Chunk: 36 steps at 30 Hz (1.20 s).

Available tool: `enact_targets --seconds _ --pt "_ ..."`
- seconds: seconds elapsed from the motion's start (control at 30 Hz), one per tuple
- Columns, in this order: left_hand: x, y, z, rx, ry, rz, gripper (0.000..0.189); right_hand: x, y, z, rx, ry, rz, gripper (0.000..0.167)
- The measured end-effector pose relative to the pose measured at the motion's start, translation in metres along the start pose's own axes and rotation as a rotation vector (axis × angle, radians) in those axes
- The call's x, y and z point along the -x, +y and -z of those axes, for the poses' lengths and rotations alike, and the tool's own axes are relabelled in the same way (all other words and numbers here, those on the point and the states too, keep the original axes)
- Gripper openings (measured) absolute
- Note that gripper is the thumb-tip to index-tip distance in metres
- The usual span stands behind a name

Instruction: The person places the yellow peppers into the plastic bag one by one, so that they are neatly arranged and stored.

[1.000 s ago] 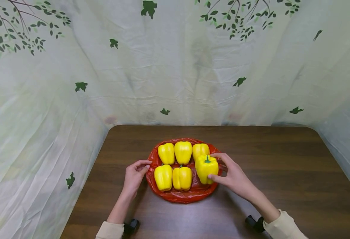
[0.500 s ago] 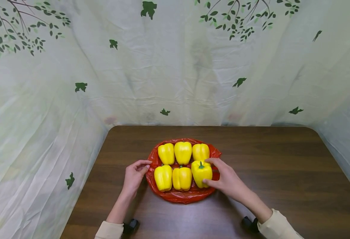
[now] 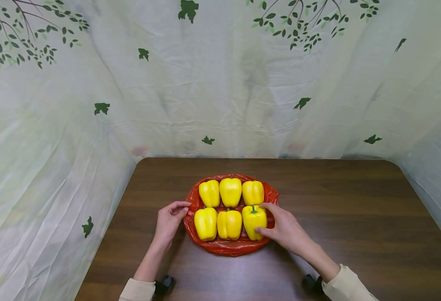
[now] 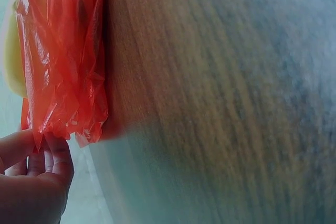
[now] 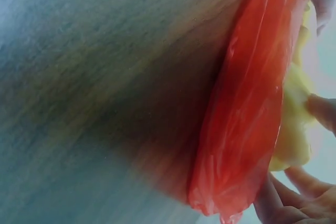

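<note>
A red plastic bag (image 3: pixel 232 249), spread into an oval with a raised, crinkled rim, sits on the table. Yellow bell peppers lie in it in two rows of three. My left hand (image 3: pixel 170 221) pinches the bag's left edge; the left wrist view shows thumb and fingers on the thin red plastic (image 4: pixel 68 51). My right hand (image 3: pixel 286 228) holds the near-right yellow bell pepper (image 3: pixel 253 221), thumb on its near side and fingers at its far side, its green stem facing up. In the right wrist view this pepper (image 5: pixel 291 145) shows behind the bag's wall (image 5: pixel 247 114).
The brown wooden table (image 3: pixel 356 217) extends around the bag. Behind it and at both sides hangs a pale cloth (image 3: pixel 235 92) printed with green leaves. A dark wrist camera (image 3: pixel 165 285) is strapped at the left cuff, another (image 3: pixel 312 284) at the right.
My right hand has moved left and lowered the pepper into the near row's right end, beside the middle pepper. The left hand stays at the bag's edge.
</note>
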<state>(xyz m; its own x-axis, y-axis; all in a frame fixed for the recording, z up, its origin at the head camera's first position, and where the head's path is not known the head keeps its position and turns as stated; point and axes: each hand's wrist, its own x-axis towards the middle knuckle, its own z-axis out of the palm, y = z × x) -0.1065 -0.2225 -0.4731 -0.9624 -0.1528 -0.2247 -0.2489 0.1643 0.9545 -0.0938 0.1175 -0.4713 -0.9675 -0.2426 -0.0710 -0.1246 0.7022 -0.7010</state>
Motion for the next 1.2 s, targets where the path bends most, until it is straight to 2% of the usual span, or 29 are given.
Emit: enact_targets --seconds 0.13,0.37,0.47,0.63,0.77,1.2 --pt "-0.007 -0.012 0.0 -0.007 0.007 -0.004 0.019 -0.001 0.001 0.0 0.041 -0.002 0.005 0.065" --pt "-0.007 -0.016 -0.001 -0.014 0.024 -0.002 0.019 -0.002 0.002 -0.001 0.09 0.002 0.016 0.059" --pt "-0.006 -0.015 0.0 -0.014 0.024 0.002 0.019 -0.001 0.003 -0.003 0.059 0.046 0.034 0.055" --pt "-0.006 -0.015 0.0 -0.018 0.027 0.004 0.02 0.003 0.003 -0.01 0.018 0.156 0.13 0.045" --pt "-0.005 -0.015 -0.001 -0.03 0.032 -0.003 0.019 0.006 0.003 -0.013 0.019 0.196 0.171 0.041" --pt "-0.003 -0.015 -0.002 -0.018 0.038 -0.02 0.018 0.006 -0.001 -0.013 0.006 0.17 0.121 0.042"
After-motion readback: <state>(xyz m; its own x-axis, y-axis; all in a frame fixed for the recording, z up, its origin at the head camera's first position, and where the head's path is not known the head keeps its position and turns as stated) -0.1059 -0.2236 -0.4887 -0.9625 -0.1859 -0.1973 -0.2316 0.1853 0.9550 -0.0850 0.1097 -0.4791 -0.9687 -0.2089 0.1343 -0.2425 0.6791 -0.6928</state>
